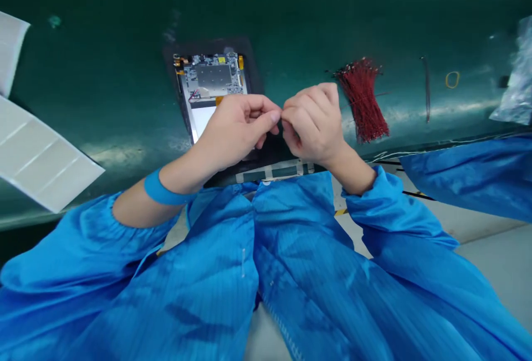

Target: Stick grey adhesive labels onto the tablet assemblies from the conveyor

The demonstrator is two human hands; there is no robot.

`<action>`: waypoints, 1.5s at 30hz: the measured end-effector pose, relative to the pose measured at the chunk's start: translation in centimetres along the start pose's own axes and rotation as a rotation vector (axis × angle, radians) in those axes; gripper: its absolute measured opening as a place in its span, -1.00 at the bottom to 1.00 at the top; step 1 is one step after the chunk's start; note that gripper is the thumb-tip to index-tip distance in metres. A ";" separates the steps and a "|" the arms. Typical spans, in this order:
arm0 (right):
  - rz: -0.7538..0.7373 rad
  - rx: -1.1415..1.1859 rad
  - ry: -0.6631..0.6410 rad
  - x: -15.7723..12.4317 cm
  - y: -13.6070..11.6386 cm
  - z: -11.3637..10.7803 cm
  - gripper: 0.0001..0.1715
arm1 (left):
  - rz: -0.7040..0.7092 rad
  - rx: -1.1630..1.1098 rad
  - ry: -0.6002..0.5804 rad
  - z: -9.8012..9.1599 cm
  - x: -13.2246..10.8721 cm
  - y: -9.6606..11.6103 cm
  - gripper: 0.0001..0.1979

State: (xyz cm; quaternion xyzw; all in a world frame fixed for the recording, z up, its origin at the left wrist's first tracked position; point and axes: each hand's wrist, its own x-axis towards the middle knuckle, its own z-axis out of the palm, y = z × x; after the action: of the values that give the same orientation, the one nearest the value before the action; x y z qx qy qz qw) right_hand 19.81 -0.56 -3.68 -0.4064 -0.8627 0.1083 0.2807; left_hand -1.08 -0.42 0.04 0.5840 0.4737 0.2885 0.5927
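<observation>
Sheet of white label strips (37, 150) lies at far left on the green workbench (103, 62), within easy reach but untouched. Open tablet (211, 87) sits board side up on a black mat (251, 62), probably there to protect it from the bench. Left hand (239, 131), with a blue wristband (162, 188), crosses the tablet's lower part without visibly gripping it. Right hand (311, 123) meets it above the mat, both pinched shut fingertip to fingertip; anything held between them is too fine to make out. Pale strip with dark panels (274, 170) lies below the hands, partly covered by a blue sleeve (394, 206). Bundle of red wires (361, 98) lies just right of the right hand, seemingly kept close for quick reach. Farther right: dark thin strip (426, 88), yellow rubber band (452, 80), clear plastic bag (513, 76).
</observation>
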 end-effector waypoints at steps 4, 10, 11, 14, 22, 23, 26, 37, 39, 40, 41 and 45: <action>-0.032 0.121 0.007 -0.2 -2.1 1.2 -0.68 | -0.060 -0.045 0.068 -1.0 -2.4 -0.6 -0.84; 0.074 0.328 -0.114 0.5 -5.1 1.0 -0.75 | -0.022 0.073 0.166 -2.3 -6.8 -1.1 -0.93; 0.081 0.338 -0.149 0.4 -5.3 1.1 -0.76 | 0.002 0.115 0.172 -2.3 -7.5 -1.4 -0.93; 0.014 0.311 -0.202 -0.3 -5.7 1.7 -0.79 | 0.140 0.387 0.251 -2.7 -9.4 -2.7 -0.83; -0.096 0.186 -0.282 -1.9 -5.7 3.3 -0.77 | 0.448 0.844 0.384 -3.9 -11.9 -6.5 -0.72; -0.100 0.170 -0.279 -1.9 -5.8 3.3 -0.76 | 0.490 0.848 0.383 -3.7 -11.9 -6.8 -0.73; -0.099 0.141 -0.281 -1.8 -5.9 3.3 -0.74 | 0.562 0.858 0.358 -3.3 -11.8 -7.4 -0.76; -0.103 0.139 -0.266 -2.4 -5.9 3.8 -0.74 | 0.326 0.793 0.191 -3.0 -11.9 -7.6 -0.72; -0.110 0.123 -0.263 -2.4 -5.9 3.8 -0.72 | 0.295 0.796 0.173 -2.8 -11.8 -7.4 -0.71; -0.115 0.115 -0.262 -2.4 -5.9 3.8 -0.71 | 0.301 0.804 0.165 -2.7 -11.7 -7.4 -0.72; -0.125 0.106 -0.260 -2.3 -5.9 3.7 -0.71 | 0.308 0.820 0.159 -2.6 -11.7 -7.4 -0.73; -0.176 0.055 -0.231 -2.3 -5.9 3.6 -0.69 | 0.435 0.955 0.222 -2.0 -11.7 -8.0 -0.77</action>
State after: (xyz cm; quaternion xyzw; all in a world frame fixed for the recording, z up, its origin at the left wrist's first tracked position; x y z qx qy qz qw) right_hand 15.17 -6.02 -5.09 -0.3060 -0.9183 0.1530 0.1992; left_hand -9.09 -11.22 -4.85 0.8394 0.4799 0.2171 0.1339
